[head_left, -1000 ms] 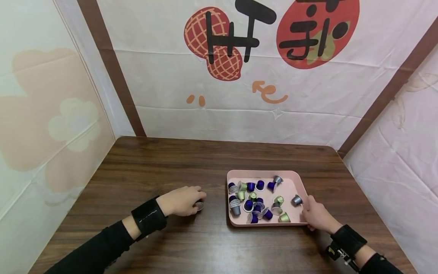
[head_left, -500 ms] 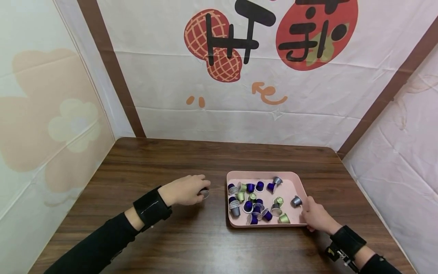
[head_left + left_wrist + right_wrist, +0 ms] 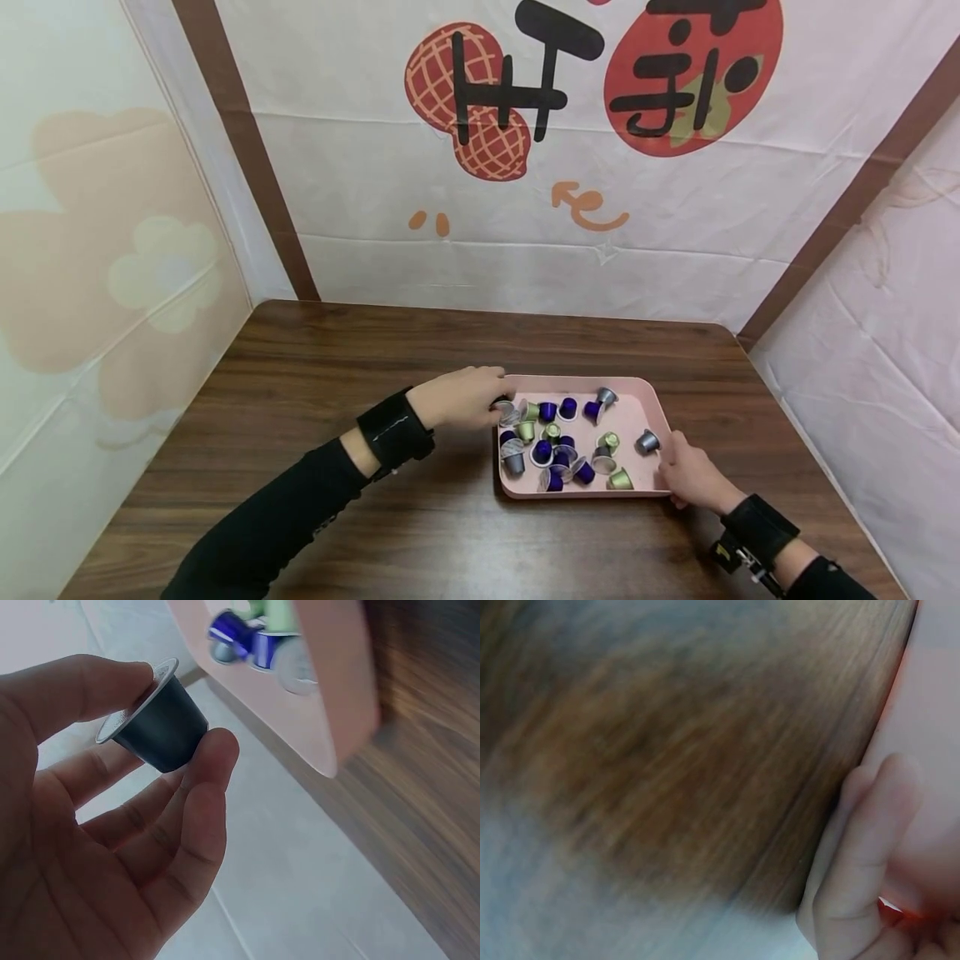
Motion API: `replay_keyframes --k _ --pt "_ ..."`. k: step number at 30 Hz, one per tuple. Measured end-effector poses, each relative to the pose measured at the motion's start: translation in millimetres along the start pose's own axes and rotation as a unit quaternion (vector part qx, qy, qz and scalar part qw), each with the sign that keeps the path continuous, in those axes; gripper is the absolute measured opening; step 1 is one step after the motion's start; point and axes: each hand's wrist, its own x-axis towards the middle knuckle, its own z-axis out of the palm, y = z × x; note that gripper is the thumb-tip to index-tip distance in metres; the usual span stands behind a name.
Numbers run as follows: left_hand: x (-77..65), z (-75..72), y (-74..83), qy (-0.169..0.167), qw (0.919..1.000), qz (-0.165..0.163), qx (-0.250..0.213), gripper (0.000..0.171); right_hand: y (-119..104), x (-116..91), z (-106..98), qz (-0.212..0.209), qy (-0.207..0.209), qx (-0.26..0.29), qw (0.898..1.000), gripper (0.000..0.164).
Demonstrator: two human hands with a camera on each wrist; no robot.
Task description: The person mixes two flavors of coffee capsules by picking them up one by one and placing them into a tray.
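Note:
My left hand [image 3: 467, 398] is at the left rim of the pink tray [image 3: 636, 408]. Thumb and fingertips pinch a dark coffee capsule [image 3: 166, 726], its silver-rimmed lid under the thumb in the left wrist view. In the head view that capsule is mostly hidden by the hand. My right hand [image 3: 693, 473] grips the tray's right edge near the front corner, and its fingers show against the pink wall in the right wrist view. Inside the tray lie several coffee capsules: blue ones [image 3: 548, 412], green ones [image 3: 619, 479] and grey ones [image 3: 647, 442], mostly towards the left and middle.
The tray rests on a brown wooden table [image 3: 360, 350] right of its middle. White printed cloth [image 3: 337, 167] hangs behind the table and along both sides.
My left hand, holding the capsule, has risen from the tabletop and moved right and away from me to the tray's left rim. The right hand keeps its grip; the tray stays put.

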Motion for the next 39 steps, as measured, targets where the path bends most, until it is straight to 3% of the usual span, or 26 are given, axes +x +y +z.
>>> replay_keyframes --k 11,19,23,29,39 --pt "49.9 -2.9 28.7 -0.047 0.9977 0.036 0.032 0.026 0.9 1.1 0.4 -0.007 0.002 0.0 1.0 0.018" --pt "74.5 0.1 40.9 -0.055 0.9972 0.05 0.009 0.028 -3.7 0.8 -1.7 -0.002 0.0 -0.006 1.0 0.018" --pt "84.2 3.0 46.3 -0.057 0.997 0.052 0.002 0.029 -3.8 -0.1 -2.4 -0.002 0.0 -0.006 1.0 0.016" --pt "100.1 9.2 54.7 -0.07 0.9955 0.064 -0.004 0.006 -2.6 -0.1 -5.3 0.003 0.002 -0.005 1.0 0.017" --pt "118.0 26.9 65.9 -0.072 0.9943 0.077 0.014 0.011 3.1 5.0 -3.5 -0.003 0.001 -0.002 1.0 0.021"
